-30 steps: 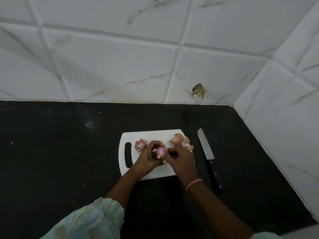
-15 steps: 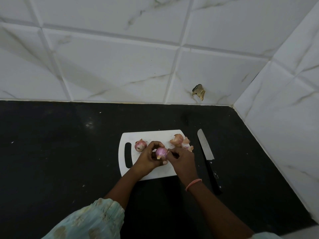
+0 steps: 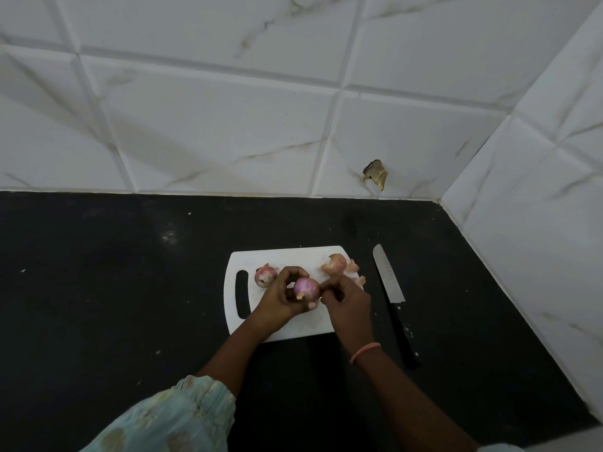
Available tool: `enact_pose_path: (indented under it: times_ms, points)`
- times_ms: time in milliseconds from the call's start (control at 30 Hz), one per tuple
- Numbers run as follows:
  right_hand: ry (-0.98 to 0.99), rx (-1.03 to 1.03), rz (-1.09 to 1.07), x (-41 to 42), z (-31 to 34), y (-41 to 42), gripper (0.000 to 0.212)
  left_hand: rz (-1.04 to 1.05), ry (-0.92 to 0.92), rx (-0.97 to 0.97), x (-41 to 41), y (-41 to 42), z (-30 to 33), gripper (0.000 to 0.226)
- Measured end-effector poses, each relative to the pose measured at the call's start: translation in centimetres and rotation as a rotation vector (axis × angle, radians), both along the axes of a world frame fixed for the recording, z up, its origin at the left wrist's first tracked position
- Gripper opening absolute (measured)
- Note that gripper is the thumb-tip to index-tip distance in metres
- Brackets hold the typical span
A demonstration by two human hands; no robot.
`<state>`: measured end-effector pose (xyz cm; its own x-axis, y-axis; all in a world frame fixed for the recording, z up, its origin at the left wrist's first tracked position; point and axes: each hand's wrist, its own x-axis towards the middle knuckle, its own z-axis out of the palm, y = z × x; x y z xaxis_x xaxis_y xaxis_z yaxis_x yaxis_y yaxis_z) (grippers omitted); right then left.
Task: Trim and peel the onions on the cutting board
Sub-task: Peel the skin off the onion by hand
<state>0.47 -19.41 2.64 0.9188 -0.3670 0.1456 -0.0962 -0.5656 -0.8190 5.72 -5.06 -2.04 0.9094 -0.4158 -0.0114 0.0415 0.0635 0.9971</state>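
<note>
Centrally gripped onion (image 3: 306, 287) in left hand (image 3: 283, 300) over cutting board (image 3: 287, 256), root end toward body, right hand (image 3: 347, 296) pinching skin at its right.

Left hand (image 3: 280, 296) covers the held onion's (image 3: 306, 287) underside; right hand (image 3: 347, 298) hides some peels (image 3: 358, 279) (fingertips unclear).

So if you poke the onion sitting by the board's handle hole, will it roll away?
Probably a little. The loose onion looks round, so it could wobble or roll across the smooth cutting board. Its papery skin and stubby ends might stop it soon.
</note>
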Motion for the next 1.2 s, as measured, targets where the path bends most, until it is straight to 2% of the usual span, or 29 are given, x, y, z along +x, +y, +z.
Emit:
enact_pose_path:
  times_ms: [200,300,533,733,867,1000,1100,1200]
  points:
    - [0.068,0.256,-0.025,-0.1,-0.2,0.0,0.024,0.031,-0.065,0.063,-0.2,-0.3,0.1,0.058]
    - [0.033,0.147,0.055,-0.3,0.0,0.0,0.009,0.026,-0.075,0.062,-0.2,-0.3,0.0,0.058]
    - [-0.023,-0.133,0.095,-0.2,-0.3,0.4,0.004,0.082,-0.113,0.075,-0.7,-0.6,0.1,0.053]
    - [0.077,-0.198,0.189,0.5,-0.1,0.3,0.003,0.078,-0.124,0.065,-0.6,-0.6,0.1,0.053]
    - [0.137,-0.051,0.135,0.7,0.0,-0.1,0.006,0.066,-0.133,0.053,-0.6,-0.4,0.1,0.055]
    - [0.126,-0.005,0.011,0.0,-0.1,-1.4,0.008,0.075,-0.066,0.024,-0.6,-0.1,0.3,0.056]
    - [0.060,0.104,-0.089,-0.3,0.2,-2.1,0.027,0.065,-0.021,0.015,-0.6,-0.2,0.3,0.050]
    - [0.088,0.258,-0.154,0.3,0.4,-2.7,0.042,0.057,0.059,-0.044,-0.7,-0.3,0.7,0.036]
